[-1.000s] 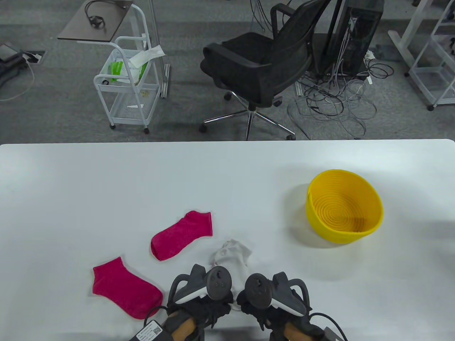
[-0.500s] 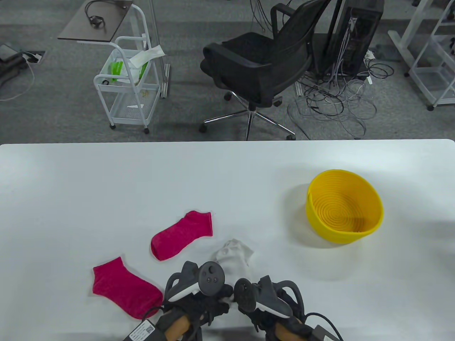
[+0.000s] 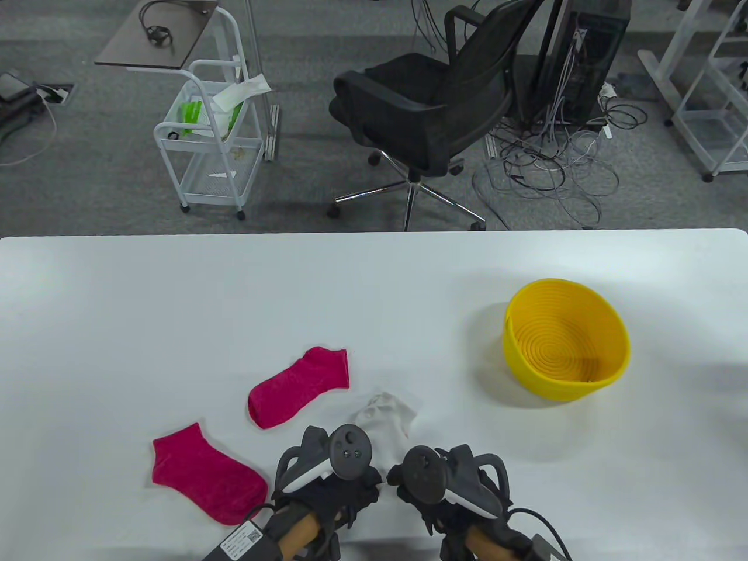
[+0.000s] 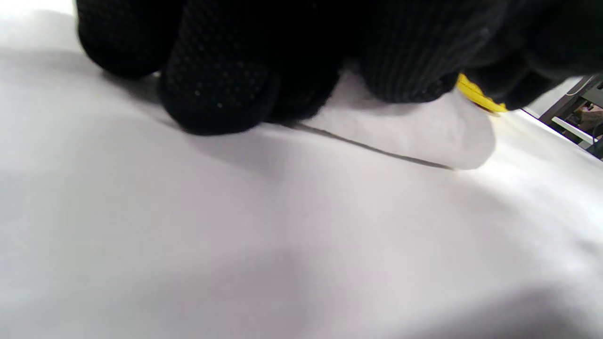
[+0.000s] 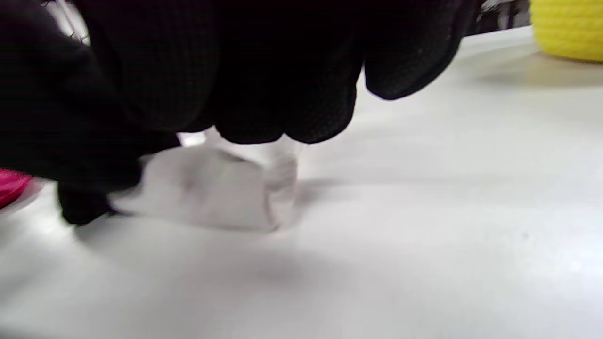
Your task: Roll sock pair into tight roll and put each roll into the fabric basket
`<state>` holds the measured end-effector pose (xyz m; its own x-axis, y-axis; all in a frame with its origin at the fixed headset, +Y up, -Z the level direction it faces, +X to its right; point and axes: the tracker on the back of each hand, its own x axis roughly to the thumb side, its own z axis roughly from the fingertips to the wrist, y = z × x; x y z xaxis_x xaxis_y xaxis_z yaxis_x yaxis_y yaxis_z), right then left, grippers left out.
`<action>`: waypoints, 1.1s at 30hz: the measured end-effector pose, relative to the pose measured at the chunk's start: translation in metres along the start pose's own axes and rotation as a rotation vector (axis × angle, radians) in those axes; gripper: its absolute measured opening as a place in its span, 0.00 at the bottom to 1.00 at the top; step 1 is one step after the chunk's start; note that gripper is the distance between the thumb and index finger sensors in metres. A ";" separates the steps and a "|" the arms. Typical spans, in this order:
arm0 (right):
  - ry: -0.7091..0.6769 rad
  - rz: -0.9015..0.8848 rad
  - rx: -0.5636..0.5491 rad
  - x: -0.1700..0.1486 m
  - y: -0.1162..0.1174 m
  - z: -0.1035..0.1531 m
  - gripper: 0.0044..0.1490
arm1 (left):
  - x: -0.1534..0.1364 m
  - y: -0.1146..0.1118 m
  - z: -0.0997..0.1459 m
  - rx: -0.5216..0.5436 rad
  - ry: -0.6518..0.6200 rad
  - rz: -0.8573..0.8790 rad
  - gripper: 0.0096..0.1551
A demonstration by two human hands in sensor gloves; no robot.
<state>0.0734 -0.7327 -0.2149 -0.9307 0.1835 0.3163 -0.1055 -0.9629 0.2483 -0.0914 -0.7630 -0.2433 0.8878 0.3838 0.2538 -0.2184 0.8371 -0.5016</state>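
A white sock pair (image 3: 383, 416) lies crumpled near the table's front edge, its near end under my hands. My left hand (image 3: 362, 494) and right hand (image 3: 409, 497) sit side by side on it, trackers on top. In the left wrist view my curled fingers (image 4: 216, 89) hold down the white sock pair (image 4: 424, 132). In the right wrist view my fingers (image 5: 282, 108) and thumb curl around the bunched white sock pair (image 5: 212, 188). A yellow basket (image 3: 608, 374) stands empty to the right. Two pink socks (image 3: 298, 385) (image 3: 204, 473) lie flat and apart at the left.
The basket (image 5: 565, 28) shows at the right wrist view's top right, and a pink sock (image 5: 12, 186) at its left edge. Beyond the table's far edge stand an office chair (image 3: 421, 117), a white cart (image 3: 210, 140) and tangled cables (image 3: 549, 163).
Both hands shifted left, then back, ending slightly farther forward over the white sock pair. Less of it shows beyond the trackers. Pink socks and basket stayed put.
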 end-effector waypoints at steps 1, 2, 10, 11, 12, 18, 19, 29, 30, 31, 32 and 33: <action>-0.004 0.025 0.013 0.002 0.002 0.000 0.24 | 0.000 0.000 0.000 -0.001 0.001 0.001 0.23; -0.003 0.062 0.025 0.005 0.006 -0.001 0.25 | 0.000 0.000 -0.001 -0.002 0.002 0.002 0.23; 0.062 0.074 0.080 0.001 0.023 -0.010 0.30 | 0.001 0.013 0.010 0.107 0.041 0.033 0.27; 0.073 0.078 0.075 0.001 0.024 -0.010 0.31 | 0.002 0.019 0.013 0.141 0.034 0.038 0.27; 0.075 0.077 0.070 0.001 0.024 -0.011 0.32 | 0.002 0.021 0.015 0.157 0.033 0.045 0.26; 0.100 0.092 0.017 0.001 0.029 -0.013 0.31 | 0.003 0.010 0.011 0.072 0.055 -0.014 0.26; 0.108 0.070 0.012 0.000 0.029 -0.014 0.29 | 0.004 0.010 0.010 0.074 0.065 -0.033 0.27; 0.135 -0.056 0.064 -0.010 0.023 -0.018 0.26 | 0.009 0.002 0.000 0.108 0.024 -0.110 0.24; 0.135 -0.055 0.065 -0.011 0.023 -0.018 0.25 | 0.009 0.002 0.000 0.094 0.021 -0.096 0.24; 0.136 -0.054 0.061 -0.012 0.022 -0.018 0.25 | 0.008 0.002 0.000 0.087 0.020 -0.087 0.23; 0.131 -0.051 0.044 -0.012 0.019 -0.016 0.25 | 0.007 0.002 -0.001 0.077 0.024 -0.072 0.23; 0.113 -0.041 0.011 -0.012 0.014 -0.014 0.26 | 0.006 0.002 -0.001 0.072 0.024 -0.061 0.23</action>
<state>0.0780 -0.7511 -0.2282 -0.9593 0.1986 0.2007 -0.1409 -0.9527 0.2693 -0.0860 -0.7595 -0.2434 0.9094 0.3230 0.2619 -0.1918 0.8846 -0.4251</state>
